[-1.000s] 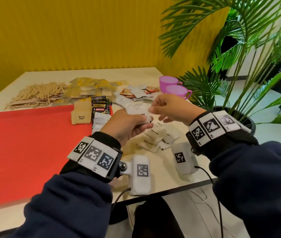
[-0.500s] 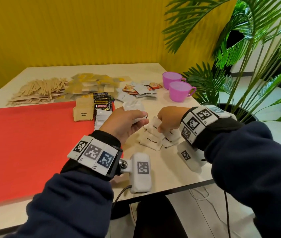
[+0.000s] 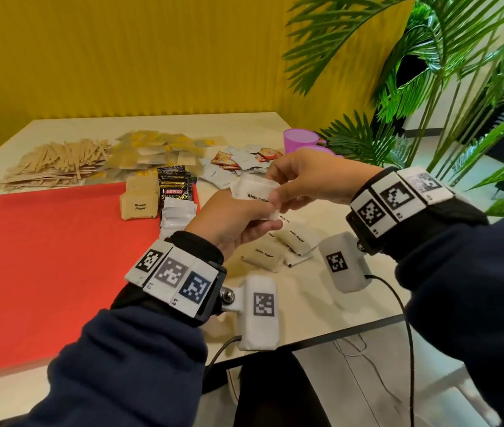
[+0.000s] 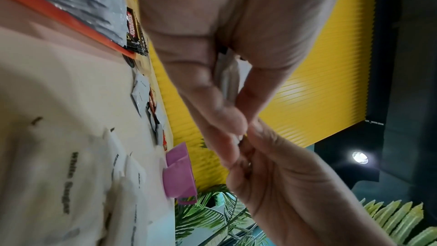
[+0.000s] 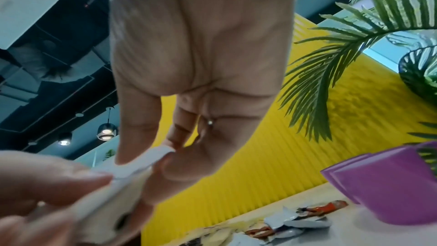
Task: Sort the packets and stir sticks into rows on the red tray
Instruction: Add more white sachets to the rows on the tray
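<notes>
Your left hand [image 3: 229, 220] grips a small stack of white paper "White Sugar" packets [image 3: 255, 192], thumb and fingers curled round it, above the cream table [image 3: 306, 303] just right of the flat red tray [image 3: 44, 257]. Your right hand [image 3: 303, 180] pinches one white packet edge [image 5: 151, 156] against that stack. More loose white sugar packets [image 3: 278, 248] lie on the table below both hands.

Risk: the stack is held by its end only. If you release the right-hand pinch before the left thumb clamps the added packet, it will likely slide out and fall among the loose ones. Uneven edges would probably fan the stack when you set it beside the brown sugar packets [image 3: 138, 201] and the black coffee sachets [image 3: 174, 188] at the tray's far right edge.

Compared with half a second ago, your right hand has left the table pile and risen to meet the left.
</notes>
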Demonstrator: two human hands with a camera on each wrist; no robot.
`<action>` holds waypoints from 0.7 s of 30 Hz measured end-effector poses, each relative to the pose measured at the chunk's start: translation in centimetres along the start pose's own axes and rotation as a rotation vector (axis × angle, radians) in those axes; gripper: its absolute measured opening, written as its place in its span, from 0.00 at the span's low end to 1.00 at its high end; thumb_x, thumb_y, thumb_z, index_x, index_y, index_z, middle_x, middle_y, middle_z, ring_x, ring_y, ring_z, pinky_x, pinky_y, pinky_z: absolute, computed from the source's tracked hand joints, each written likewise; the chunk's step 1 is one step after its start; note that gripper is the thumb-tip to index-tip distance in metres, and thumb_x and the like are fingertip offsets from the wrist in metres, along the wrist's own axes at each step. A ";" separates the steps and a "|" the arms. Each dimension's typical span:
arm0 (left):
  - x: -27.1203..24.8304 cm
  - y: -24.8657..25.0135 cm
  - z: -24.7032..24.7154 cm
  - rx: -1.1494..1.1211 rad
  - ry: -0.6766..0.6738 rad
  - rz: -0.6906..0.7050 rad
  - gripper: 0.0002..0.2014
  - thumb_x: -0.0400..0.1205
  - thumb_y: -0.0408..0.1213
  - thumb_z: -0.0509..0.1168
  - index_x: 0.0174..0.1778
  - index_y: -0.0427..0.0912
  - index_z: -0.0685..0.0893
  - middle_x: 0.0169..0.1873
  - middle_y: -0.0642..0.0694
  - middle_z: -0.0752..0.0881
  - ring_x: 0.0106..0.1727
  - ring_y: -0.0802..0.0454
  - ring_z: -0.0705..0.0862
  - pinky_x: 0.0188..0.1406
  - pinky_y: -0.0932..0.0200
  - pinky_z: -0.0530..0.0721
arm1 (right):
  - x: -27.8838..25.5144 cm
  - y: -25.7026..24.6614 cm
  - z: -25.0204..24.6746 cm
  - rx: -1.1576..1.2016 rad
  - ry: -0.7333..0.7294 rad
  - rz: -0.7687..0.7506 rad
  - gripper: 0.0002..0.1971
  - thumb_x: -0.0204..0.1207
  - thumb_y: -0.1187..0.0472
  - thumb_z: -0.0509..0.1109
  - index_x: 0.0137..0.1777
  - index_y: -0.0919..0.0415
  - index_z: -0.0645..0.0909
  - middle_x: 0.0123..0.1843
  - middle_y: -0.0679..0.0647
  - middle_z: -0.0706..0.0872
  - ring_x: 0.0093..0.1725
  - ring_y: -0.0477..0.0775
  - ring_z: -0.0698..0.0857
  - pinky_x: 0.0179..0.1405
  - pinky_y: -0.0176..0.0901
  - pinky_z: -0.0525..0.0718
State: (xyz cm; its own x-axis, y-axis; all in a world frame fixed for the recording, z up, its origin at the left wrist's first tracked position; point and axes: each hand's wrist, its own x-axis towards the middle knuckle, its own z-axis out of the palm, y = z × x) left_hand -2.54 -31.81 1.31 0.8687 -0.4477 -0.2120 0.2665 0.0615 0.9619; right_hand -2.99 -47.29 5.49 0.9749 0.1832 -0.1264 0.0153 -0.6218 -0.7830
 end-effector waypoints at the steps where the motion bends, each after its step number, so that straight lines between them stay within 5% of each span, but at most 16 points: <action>1: -0.1 0.1 -0.1 -0.019 0.020 -0.007 0.02 0.79 0.23 0.65 0.43 0.32 0.81 0.33 0.39 0.85 0.30 0.52 0.89 0.21 0.71 0.82 | 0.2 0.3 -0.1 -0.016 0.032 0.041 0.05 0.75 0.62 0.72 0.44 0.58 0.78 0.38 0.53 0.85 0.33 0.45 0.86 0.33 0.33 0.84; 3: -0.1 0.3 -0.5 -0.062 0.056 -0.004 0.03 0.80 0.23 0.64 0.46 0.27 0.78 0.33 0.37 0.82 0.30 0.51 0.89 0.20 0.72 0.80 | 0.7 1.3 -0.5 -0.178 0.071 0.179 0.10 0.76 0.52 0.70 0.47 0.59 0.78 0.42 0.53 0.86 0.39 0.49 0.87 0.38 0.38 0.86; 5: 0.0 0.4 -0.7 -0.120 0.079 0.020 0.15 0.80 0.22 0.63 0.61 0.21 0.73 0.39 0.35 0.81 0.31 0.50 0.90 0.20 0.72 0.80 | 1.1 2.6 -0.6 -0.458 0.036 0.364 0.19 0.76 0.45 0.67 0.52 0.63 0.80 0.46 0.56 0.87 0.44 0.53 0.86 0.49 0.45 0.87; 8: 0.3 0.1 -0.7 -0.172 0.101 0.026 0.26 0.79 0.20 0.61 0.73 0.20 0.61 0.46 0.30 0.82 0.34 0.48 0.90 0.22 0.72 0.80 | 1.1 3.8 0.4 -0.665 -0.114 0.557 0.22 0.75 0.41 0.67 0.47 0.63 0.82 0.40 0.53 0.85 0.38 0.51 0.82 0.50 0.45 0.82; 12: 0.3 0.1 -0.4 -0.112 0.095 0.009 0.04 0.79 0.20 0.61 0.48 0.26 0.75 0.37 0.37 0.82 0.42 0.44 0.89 0.27 0.71 0.83 | 1.3 3.7 1.8 -0.841 -0.160 0.575 0.20 0.73 0.40 0.68 0.32 0.57 0.77 0.34 0.50 0.81 0.39 0.52 0.80 0.52 0.46 0.80; 14: 0.2 0.1 -0.3 -0.103 0.099 0.017 0.02 0.79 0.22 0.62 0.44 0.29 0.75 0.38 0.37 0.82 0.42 0.45 0.88 0.28 0.70 0.83 | 1.6 3.7 1.9 -0.861 -0.142 0.560 0.20 0.71 0.41 0.71 0.32 0.57 0.77 0.32 0.50 0.82 0.35 0.51 0.80 0.52 0.47 0.82; 21: 0.2 0.3 -0.7 -0.104 0.083 0.007 0.01 0.79 0.24 0.64 0.43 0.30 0.79 0.43 0.34 0.84 0.41 0.49 0.88 0.29 0.73 0.84 | 1.4 3.2 1.9 -0.780 -0.074 0.468 0.20 0.71 0.52 0.76 0.57 0.58 0.72 0.36 0.50 0.78 0.32 0.48 0.75 0.36 0.38 0.76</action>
State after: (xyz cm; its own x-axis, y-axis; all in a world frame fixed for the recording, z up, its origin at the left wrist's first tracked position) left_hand -1.98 -31.31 1.41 0.9011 -0.3720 -0.2226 0.2979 0.1584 0.9413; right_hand -2.05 -47.53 1.65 0.9031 -0.1853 -0.3874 -0.2059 -0.9785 -0.0120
